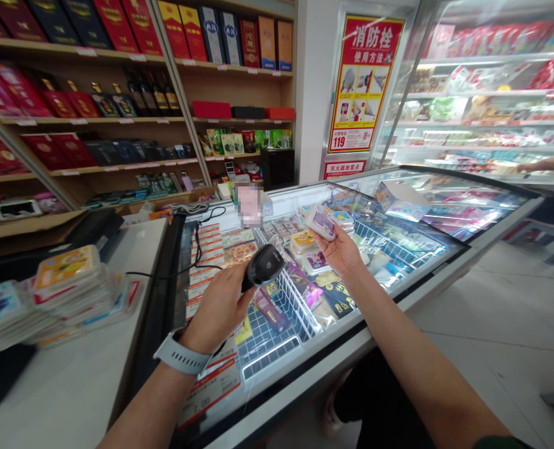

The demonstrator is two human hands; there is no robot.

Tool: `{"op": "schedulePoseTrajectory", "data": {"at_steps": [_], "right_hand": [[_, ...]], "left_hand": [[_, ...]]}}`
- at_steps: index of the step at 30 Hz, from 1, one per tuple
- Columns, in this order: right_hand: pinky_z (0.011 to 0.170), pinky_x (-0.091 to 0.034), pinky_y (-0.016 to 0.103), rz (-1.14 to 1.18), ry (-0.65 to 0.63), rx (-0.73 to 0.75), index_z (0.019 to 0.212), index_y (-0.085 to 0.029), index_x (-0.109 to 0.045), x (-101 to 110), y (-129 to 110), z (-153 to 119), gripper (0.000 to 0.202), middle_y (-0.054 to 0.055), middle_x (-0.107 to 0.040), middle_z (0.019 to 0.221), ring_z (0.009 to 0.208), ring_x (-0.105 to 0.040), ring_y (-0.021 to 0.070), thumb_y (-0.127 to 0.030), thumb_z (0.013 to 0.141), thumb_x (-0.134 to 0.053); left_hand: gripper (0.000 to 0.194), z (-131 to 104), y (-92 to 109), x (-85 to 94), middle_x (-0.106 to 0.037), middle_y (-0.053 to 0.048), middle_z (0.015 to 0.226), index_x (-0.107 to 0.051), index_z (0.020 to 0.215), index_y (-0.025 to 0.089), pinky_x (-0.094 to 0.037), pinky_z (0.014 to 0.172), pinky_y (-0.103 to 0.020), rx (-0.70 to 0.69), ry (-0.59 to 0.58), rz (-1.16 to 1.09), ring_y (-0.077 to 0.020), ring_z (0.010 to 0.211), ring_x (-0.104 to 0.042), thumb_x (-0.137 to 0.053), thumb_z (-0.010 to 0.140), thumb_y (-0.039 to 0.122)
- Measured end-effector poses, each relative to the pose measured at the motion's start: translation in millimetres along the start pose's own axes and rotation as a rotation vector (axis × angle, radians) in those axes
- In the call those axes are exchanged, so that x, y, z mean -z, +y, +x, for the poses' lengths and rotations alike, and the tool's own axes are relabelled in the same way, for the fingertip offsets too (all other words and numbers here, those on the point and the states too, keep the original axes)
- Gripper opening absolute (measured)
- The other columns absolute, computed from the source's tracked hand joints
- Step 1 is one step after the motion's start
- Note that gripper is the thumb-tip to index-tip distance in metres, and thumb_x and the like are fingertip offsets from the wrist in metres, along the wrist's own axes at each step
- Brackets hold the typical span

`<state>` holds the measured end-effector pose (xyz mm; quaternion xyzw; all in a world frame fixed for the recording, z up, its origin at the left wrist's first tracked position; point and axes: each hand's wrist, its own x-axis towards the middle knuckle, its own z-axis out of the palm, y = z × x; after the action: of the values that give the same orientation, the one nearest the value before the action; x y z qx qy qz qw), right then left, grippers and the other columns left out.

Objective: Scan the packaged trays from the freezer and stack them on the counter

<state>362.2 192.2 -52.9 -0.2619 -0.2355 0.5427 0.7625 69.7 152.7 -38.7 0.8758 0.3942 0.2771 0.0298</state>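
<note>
My left hand (225, 305) is wrapped round a black barcode scanner (264, 264), whose cable trails off to the left. A grey watch strap circles that wrist. In my right hand (343, 251) is a small white-and-purple package (322, 222), gripped between thumb and fingers above the freezer. Scanner and package are apart, the scanner to the left and lower. Beneath both hands lies a chest freezer (314, 368) with a glass top. Wire baskets (277, 330) inside it hold purple and yellow packets, and several boxed packs (303, 241) sit near my right hand.
Stacked plastic packs (68, 280) stand on the white counter (85, 374) at left. Price labels (206, 268) line the freezer's left side. An open carton (401, 201) rests on the glass farther right. Shelves of boxes and bottles (155, 93) rise behind. Another person's arm (541, 164) shows at far right.
</note>
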Motion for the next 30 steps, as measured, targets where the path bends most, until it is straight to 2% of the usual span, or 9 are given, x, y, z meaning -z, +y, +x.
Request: {"op": "schedulePoseTrajectory", "data": {"at_steps": [5, 7, 10, 13, 15, 20, 24, 30], "right_hand": [[0.058, -0.058, 0.026, -0.121, 0.062, 0.101, 0.091, -0.021, -0.059, 0.5, 6.2, 0.4, 0.014, -0.003, -0.071, 0.082, 0.074, -0.069, 0.0146, -0.032, 0.082, -0.060], [0.058, -0.057, 0.027, -0.232, 0.016, 0.140, 0.089, -0.019, -0.060, 1.1, 6.9, -1.4, 0.020, -0.001, -0.070, 0.079, 0.072, -0.068, 0.0161, -0.036, 0.078, -0.064], [0.058, -0.054, 0.026, -0.393, -0.122, 0.174, 0.088, -0.018, -0.062, 1.0, 6.5, -5.2, 0.028, 0.000, -0.069, 0.079, 0.068, -0.065, 0.0153, -0.043, 0.076, -0.067], [0.060, -0.052, 0.024, -0.461, -0.142, 0.243, 0.088, -0.020, -0.062, 0.1, 6.7, -7.5, 0.026, -0.002, -0.069, 0.077, 0.062, -0.062, 0.0117, -0.040, 0.073, -0.070], [0.065, -0.053, 0.027, -0.506, -0.126, 0.301, 0.089, -0.020, -0.061, -0.1, 7.6, -7.9, 0.027, -0.002, -0.069, 0.077, 0.064, -0.063, 0.0125, -0.037, 0.071, -0.072], [0.083, -0.053, 0.038, -0.720, -0.082, 0.465, 0.098, -0.021, -0.062, 3.0, 10.8, -9.0, 0.031, 0.003, -0.072, 0.091, 0.082, -0.067, 0.0196, -0.038, 0.074, -0.071], [0.083, -0.053, 0.039, -0.867, -0.041, 0.531, 0.098, -0.020, -0.065, 6.3, 12.6, -9.0, 0.031, 0.005, -0.073, 0.095, 0.087, -0.068, 0.0223, -0.039, 0.074, -0.071], [0.081, -0.054, 0.038, -0.794, -0.052, 0.544, 0.098, -0.020, -0.065, 4.0, 14.3, -9.5, 0.031, 0.005, -0.073, 0.090, 0.082, -0.069, 0.0210, -0.039, 0.074, -0.072]], "left_hand": [[0.036, 0.3, 0.2, 0.4, -0.063, -0.011, 0.110, -0.048, 0.120, 0.016, -0.049, 0.088, -0.042, 0.012, -0.015, -0.003, -0.0275, 0.101, -0.061, -0.055, 0.085, 0.021], [0.035, 0.8, 0.5, 0.5, -0.063, -0.012, 0.109, -0.048, 0.119, 0.016, -0.049, 0.088, -0.042, 0.018, -0.021, -0.003, -0.0279, 0.102, -0.060, -0.055, 0.085, 0.021], [0.032, 1.1, 0.8, 0.8, -0.063, -0.012, 0.108, -0.049, 0.116, 0.016, -0.049, 0.088, -0.042, 0.018, -0.026, -0.003, -0.0280, 0.102, -0.060, -0.055, 0.085, 0.021], [0.032, 0.6, 0.7, 1.3, -0.062, -0.012, 0.108, -0.049, 0.116, 0.016, -0.049, 0.088, -0.042, 0.020, -0.022, 0.003, -0.0280, 0.102, -0.060, -0.056, 0.085, 0.021], [0.032, 0.4, 0.9, 1.6, -0.062, -0.012, 0.107, -0.049, 0.116, 0.016, -0.048, 0.088, -0.042, 0.022, -0.017, 0.008, -0.0280, 0.102, -0.060, -0.056, 0.085, 0.021], [0.035, 1.2, 3.1, 2.4, -0.063, -0.012, 0.106, -0.048, 0.119, 0.015, -0.049, 0.087, -0.042, 0.021, -0.015, 0.004, -0.0279, 0.100, -0.060, -0.056, 0.085, 0.021], [0.034, 1.6, 3.9, 3.0, -0.063, -0.012, 0.105, -0.049, 0.118, 0.015, -0.049, 0.086, -0.042, 0.029, -0.026, -0.001, -0.0284, 0.101, -0.060, -0.055, 0.085, 0.021], [0.036, 0.0, 2.1, 3.9, -0.063, -0.012, 0.106, -0.049, 0.120, 0.014, -0.049, 0.086, -0.042, 0.014, -0.007, 0.001, -0.0282, 0.100, -0.060, -0.055, 0.086, 0.023]]}}
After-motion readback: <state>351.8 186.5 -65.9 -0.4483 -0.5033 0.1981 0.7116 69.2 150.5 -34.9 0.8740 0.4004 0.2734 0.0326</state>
